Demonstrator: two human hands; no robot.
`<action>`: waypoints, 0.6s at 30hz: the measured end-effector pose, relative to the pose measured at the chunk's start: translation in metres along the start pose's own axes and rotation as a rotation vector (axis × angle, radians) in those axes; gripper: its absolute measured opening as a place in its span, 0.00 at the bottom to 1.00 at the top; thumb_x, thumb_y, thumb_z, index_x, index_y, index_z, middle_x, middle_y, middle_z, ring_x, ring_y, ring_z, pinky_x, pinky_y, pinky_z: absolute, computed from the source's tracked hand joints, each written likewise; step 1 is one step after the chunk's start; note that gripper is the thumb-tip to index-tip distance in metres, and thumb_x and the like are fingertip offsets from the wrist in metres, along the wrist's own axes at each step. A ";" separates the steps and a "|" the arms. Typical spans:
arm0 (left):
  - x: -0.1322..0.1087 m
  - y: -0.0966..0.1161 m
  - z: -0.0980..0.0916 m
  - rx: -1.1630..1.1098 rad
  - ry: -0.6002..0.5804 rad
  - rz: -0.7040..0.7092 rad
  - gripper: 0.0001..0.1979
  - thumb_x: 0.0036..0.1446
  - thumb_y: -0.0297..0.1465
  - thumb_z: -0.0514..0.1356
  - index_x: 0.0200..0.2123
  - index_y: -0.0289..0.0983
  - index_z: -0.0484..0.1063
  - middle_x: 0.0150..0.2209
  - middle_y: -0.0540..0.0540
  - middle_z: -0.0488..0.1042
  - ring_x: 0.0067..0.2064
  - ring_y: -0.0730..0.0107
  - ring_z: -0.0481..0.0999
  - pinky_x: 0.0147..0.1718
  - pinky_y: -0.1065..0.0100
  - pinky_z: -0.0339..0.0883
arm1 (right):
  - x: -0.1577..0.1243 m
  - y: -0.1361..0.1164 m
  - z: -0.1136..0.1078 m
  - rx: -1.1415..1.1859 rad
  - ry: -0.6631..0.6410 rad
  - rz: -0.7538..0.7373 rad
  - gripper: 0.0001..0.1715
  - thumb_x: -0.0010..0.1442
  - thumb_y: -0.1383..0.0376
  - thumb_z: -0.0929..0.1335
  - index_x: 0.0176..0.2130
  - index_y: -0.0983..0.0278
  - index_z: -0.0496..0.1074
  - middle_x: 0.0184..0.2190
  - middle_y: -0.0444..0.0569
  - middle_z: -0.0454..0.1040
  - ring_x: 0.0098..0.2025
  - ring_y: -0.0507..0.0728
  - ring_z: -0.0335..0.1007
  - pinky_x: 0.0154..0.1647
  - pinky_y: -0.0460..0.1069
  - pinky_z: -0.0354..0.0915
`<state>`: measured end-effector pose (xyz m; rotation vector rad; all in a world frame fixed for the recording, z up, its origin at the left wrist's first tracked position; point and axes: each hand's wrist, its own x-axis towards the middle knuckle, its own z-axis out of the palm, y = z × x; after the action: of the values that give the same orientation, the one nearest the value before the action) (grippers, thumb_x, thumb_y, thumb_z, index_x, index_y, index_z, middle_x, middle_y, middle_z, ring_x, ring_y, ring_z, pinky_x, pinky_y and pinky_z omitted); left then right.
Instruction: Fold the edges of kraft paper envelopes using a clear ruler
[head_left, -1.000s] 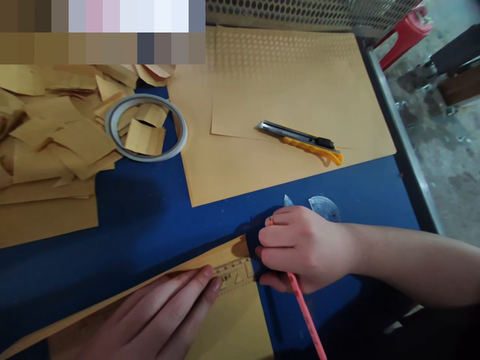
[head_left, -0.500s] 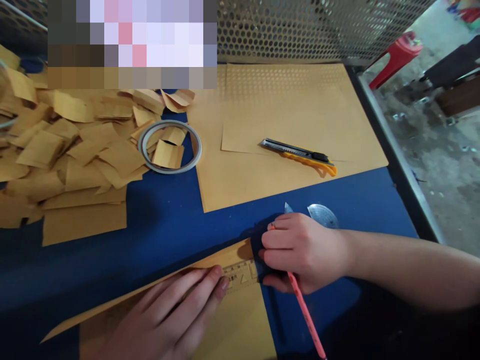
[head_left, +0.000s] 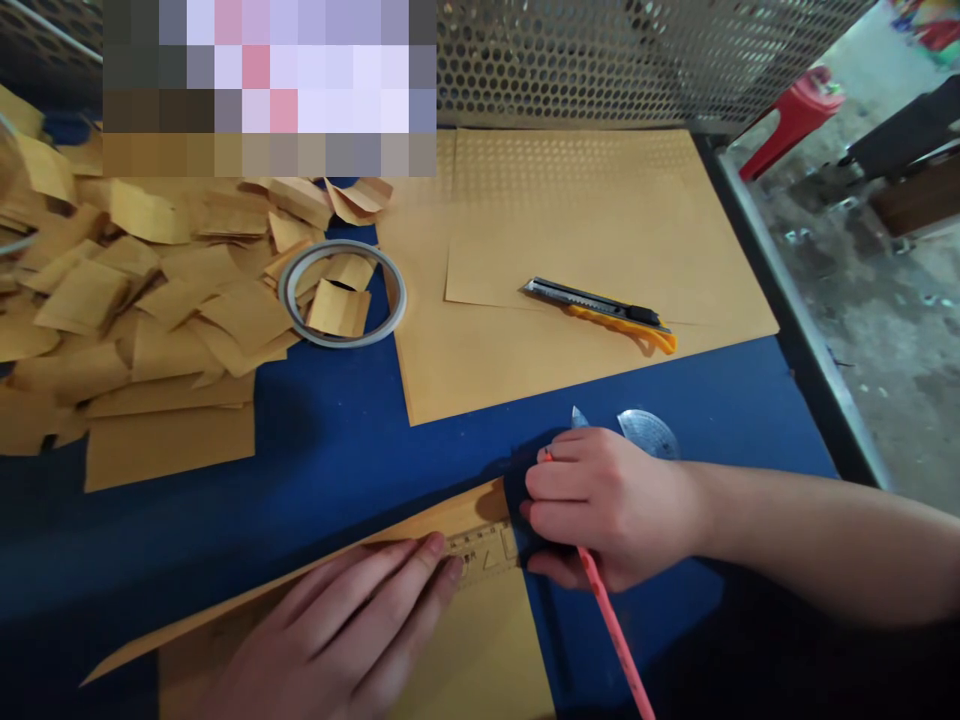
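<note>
My left hand (head_left: 352, 620) lies with its fingers stretched out, pressing a clear plastic ruler (head_left: 487, 555) onto a sheet of brown kraft paper (head_left: 480, 650). Along the ruler, the paper's far edge is bent up in a long narrow strip (head_left: 442, 510). Just right of the paper, my right hand (head_left: 607, 510) is closed around a slim pink pencil (head_left: 616, 635), which sticks out below the palm toward the bottom of the view. Behind the right hand lie a clear protractor (head_left: 649, 432) and a pointed clear piece (head_left: 578, 418), partly hidden by the fingers.
A yellow utility knife (head_left: 607, 312), blade showing, lies on large brown sheets (head_left: 480, 355). A tape roll (head_left: 397, 305) rests beside a heap of small brown paper pieces (head_left: 142, 300). Behind stands a perforated metal panel (head_left: 600, 60); a red stool (head_left: 795, 115) is beyond the blue table (head_left: 330, 430).
</note>
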<state>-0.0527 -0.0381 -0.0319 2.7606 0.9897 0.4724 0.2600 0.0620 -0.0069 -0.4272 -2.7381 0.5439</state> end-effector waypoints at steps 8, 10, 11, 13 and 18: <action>0.002 0.006 -0.003 -0.071 0.014 -0.027 0.28 0.66 0.20 0.50 0.61 0.41 0.79 0.58 0.52 0.84 0.63 0.70 0.74 0.77 0.70 0.45 | 0.001 0.000 -0.001 0.012 0.006 0.007 0.13 0.66 0.64 0.67 0.29 0.59 0.66 0.28 0.41 0.67 0.27 0.54 0.54 0.30 0.52 0.53; 0.000 0.006 -0.003 -0.086 0.000 -0.025 0.29 0.66 0.20 0.49 0.63 0.41 0.78 0.60 0.53 0.83 0.66 0.70 0.72 0.77 0.70 0.44 | 0.001 0.000 -0.002 0.010 -0.006 0.005 0.13 0.67 0.64 0.67 0.30 0.59 0.66 0.28 0.41 0.66 0.27 0.54 0.55 0.30 0.52 0.54; -0.003 0.006 -0.002 -0.084 -0.010 -0.024 0.30 0.66 0.19 0.49 0.65 0.41 0.77 0.62 0.53 0.82 0.68 0.69 0.71 0.77 0.69 0.45 | 0.001 0.000 -0.002 0.008 -0.011 0.003 0.13 0.67 0.64 0.67 0.30 0.59 0.66 0.28 0.41 0.66 0.27 0.54 0.55 0.30 0.51 0.54; -0.010 0.005 -0.001 -0.073 -0.032 -0.011 0.33 0.66 0.18 0.48 0.68 0.40 0.74 0.65 0.52 0.80 0.70 0.68 0.70 0.77 0.66 0.49 | 0.000 0.001 -0.003 0.016 -0.002 -0.001 0.14 0.69 0.63 0.67 0.30 0.59 0.67 0.28 0.41 0.65 0.27 0.53 0.56 0.30 0.51 0.55; -0.024 0.006 -0.001 -0.084 -0.039 -0.038 0.33 0.73 0.23 0.48 0.77 0.43 0.62 0.69 0.50 0.77 0.70 0.63 0.75 0.74 0.62 0.62 | -0.001 0.002 -0.005 0.089 0.104 0.011 0.18 0.70 0.64 0.68 0.28 0.59 0.66 0.26 0.40 0.63 0.26 0.53 0.56 0.29 0.50 0.59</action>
<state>-0.0671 -0.0586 -0.0350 2.6616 0.9879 0.4422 0.2631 0.0647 -0.0038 -0.4357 -2.6032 0.6250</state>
